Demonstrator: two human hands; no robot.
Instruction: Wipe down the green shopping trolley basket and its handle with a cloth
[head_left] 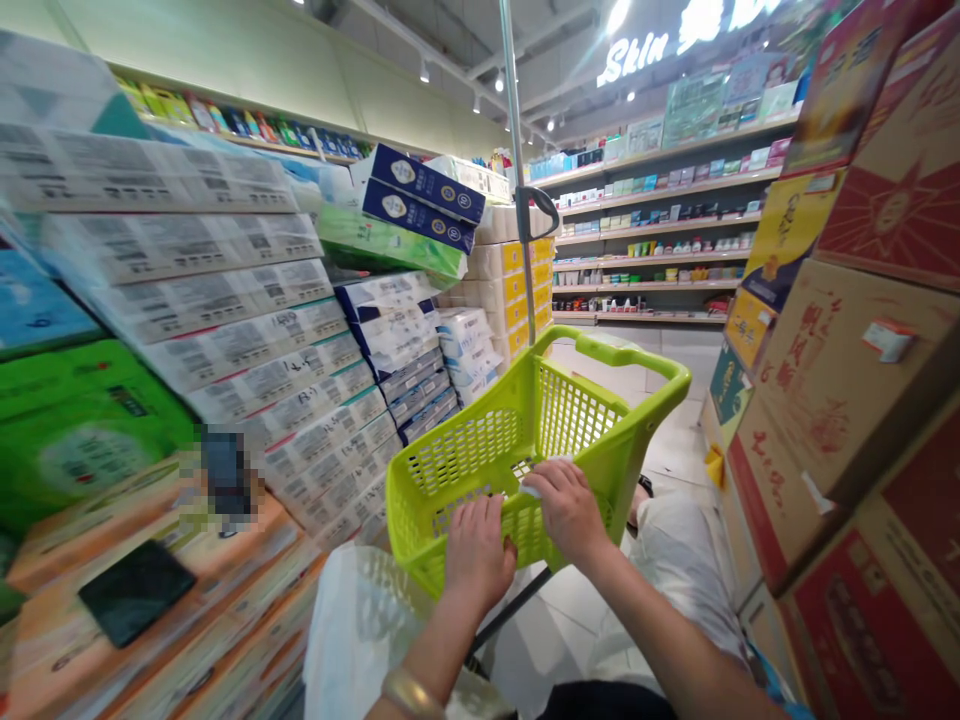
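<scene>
In front of me stands a lime-green plastic shopping cart (465, 455) with perforated walls; its basket holds nothing that I can see. My left hand (476, 550) has its fingers curled over the basket's near rim. To the right of it, my right hand (570, 510) is closed over the same rim. A small white piece like cloth or tissue (531, 491) pokes out at the fingertips of that hand. The cart's thick handle (615, 352) rises at the far right end, away from both hands. Part of the near rim is hidden under my fingers.
Stacked paper packs (285, 330) tower at left. A dark flat tablet-like slab (137, 592) lies on orange packs (247, 545), beside a pixelated patch. Cartons (847, 370) line the right. A metal pole (514, 110) stands behind the cart; shelves (660, 255) fill the back.
</scene>
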